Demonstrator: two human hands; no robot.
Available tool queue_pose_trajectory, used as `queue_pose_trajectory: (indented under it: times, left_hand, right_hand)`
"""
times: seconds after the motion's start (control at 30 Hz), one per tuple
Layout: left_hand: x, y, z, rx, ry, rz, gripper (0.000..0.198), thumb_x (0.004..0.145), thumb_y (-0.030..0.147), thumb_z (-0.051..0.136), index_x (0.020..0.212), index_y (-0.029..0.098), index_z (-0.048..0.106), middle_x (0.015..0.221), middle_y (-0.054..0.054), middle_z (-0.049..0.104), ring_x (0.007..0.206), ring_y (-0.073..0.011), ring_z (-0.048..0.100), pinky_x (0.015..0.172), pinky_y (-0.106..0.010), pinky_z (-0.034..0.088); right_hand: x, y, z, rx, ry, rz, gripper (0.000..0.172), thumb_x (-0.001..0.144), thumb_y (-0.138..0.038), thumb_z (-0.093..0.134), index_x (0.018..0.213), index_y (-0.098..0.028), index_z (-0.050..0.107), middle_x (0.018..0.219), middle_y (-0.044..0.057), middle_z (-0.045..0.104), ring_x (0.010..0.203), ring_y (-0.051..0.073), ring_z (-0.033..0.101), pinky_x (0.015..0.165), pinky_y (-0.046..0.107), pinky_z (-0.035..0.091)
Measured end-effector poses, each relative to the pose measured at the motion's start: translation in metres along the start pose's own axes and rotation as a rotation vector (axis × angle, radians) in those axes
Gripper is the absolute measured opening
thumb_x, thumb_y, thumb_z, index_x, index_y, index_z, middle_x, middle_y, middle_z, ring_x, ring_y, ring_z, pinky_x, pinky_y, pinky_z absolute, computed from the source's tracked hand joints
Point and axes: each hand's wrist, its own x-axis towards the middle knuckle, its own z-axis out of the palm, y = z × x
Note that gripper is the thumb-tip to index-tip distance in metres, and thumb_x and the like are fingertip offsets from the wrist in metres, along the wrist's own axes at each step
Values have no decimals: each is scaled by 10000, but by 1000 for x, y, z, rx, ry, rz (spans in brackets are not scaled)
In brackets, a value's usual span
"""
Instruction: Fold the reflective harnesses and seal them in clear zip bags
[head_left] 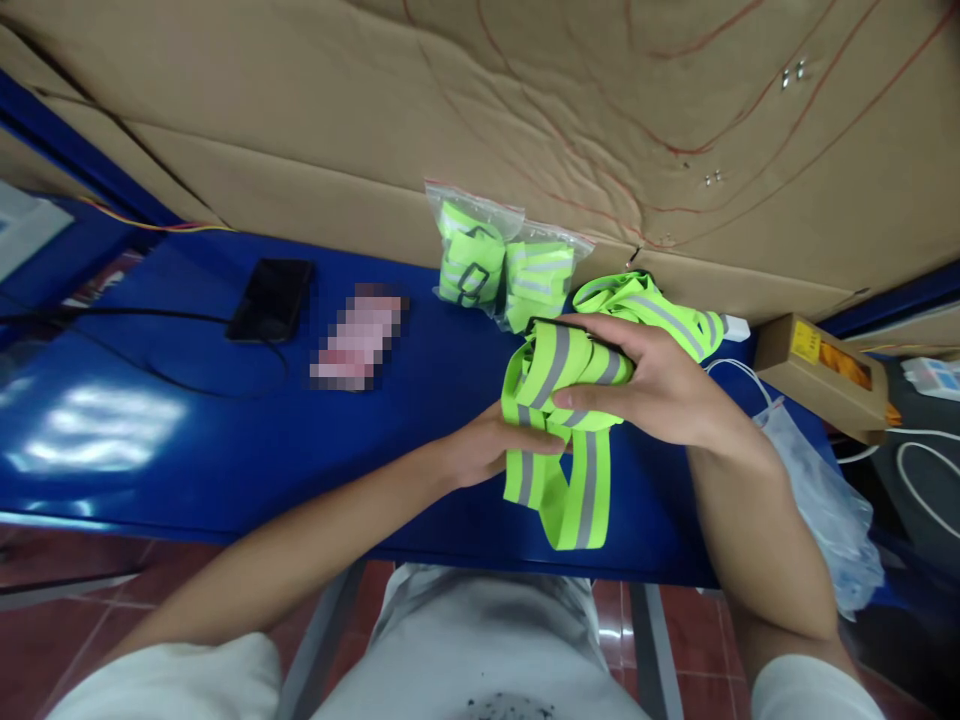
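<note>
Both my hands hold a neon-green reflective strap bundle with grey stripes above the blue table. My right hand wraps over its top, fingers curled round the folded bands. My left hand grips it from beneath, and loose strap ends hang down over the table's front edge. Another loose green strap lies just behind my right hand. Two clear plastic bags with folded green straps stand against the cardboard wall.
A black phone with a cable lies at the back left, beside a pixelated pink item. A brown box, white cables and a crumpled clear bag sit at the right. Cardboard sheets wall off the back.
</note>
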Motion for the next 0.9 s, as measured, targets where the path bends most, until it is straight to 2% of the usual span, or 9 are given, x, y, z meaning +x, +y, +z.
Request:
queue_pose_trajectory:
  times: [0.1, 0.3, 0.43, 0.53, 0.7, 0.8, 0.9]
  left_hand:
    - [3, -2, 3, 0, 51, 27, 403, 585, 81, 880, 967, 146, 771, 880, -60, 801, 784, -228, 759, 818, -381, 620]
    - [6, -6, -1, -15, -134, -21, 310, 634, 91, 861, 935, 115, 790, 874, -101, 799, 775, -224, 765, 769, -345, 632]
    - [4, -9, 3, -29, -128, -27, 407, 634, 142, 930, 1017, 163, 794, 988, -86, 803, 877, -215, 764, 855, -347, 621]
    - [3, -10, 4, -73, -112, 5, 468, 644, 175, 948, 1082, 188, 784, 1037, -81, 804, 870, -203, 757, 879, -351, 603]
    - [1, -9, 2, -83, -222, -67, 364, 696, 229, 915, 1028, 150, 788, 1004, -117, 801, 944, -260, 756, 907, -386, 575]
    - [0, -9, 4, -43, -185, -83, 381, 676, 238, 929, 1015, 143, 785, 924, -100, 793, 876, -239, 750, 905, -389, 572]
    - [1, -11, 8, -8, -92, -26, 518, 624, 203, 959, 1105, 163, 770, 963, -83, 790, 891, -230, 741, 908, -385, 573]
  right_hand:
    - [-3, -3, -1, -60, 10, 10, 637, 758, -426, 891, 1334, -229, 702, 1269, 30, 744, 1169, 282, 706, 1072, 400, 557]
    - [-5, -2, -1, -94, -79, 53, 616, 777, -434, 873, 1340, -247, 705, 1309, 37, 733, 1200, 301, 702, 1102, 435, 548]
    - [-4, -3, 6, -71, -46, 66, 606, 769, -421, 880, 1322, -235, 715, 1324, 46, 727, 1238, 316, 685, 1132, 457, 530]
    - [-1, -3, 11, 45, -24, 89, 635, 732, -434, 904, 1304, -228, 718, 1268, 43, 750, 1176, 313, 713, 1061, 449, 583]
    - [1, 0, 15, 219, -128, 123, 626, 762, -429, 883, 1332, -256, 691, 1125, 12, 779, 1008, 269, 757, 861, 377, 656]
    - [0, -2, 13, 223, -123, 126, 600, 752, -423, 891, 1300, -264, 708, 1147, 12, 772, 974, 257, 758, 827, 359, 655]
    - [-2, -6, 10, 199, -114, 142, 584, 742, -414, 897, 1272, -246, 719, 1161, 21, 773, 997, 267, 756, 870, 379, 650]
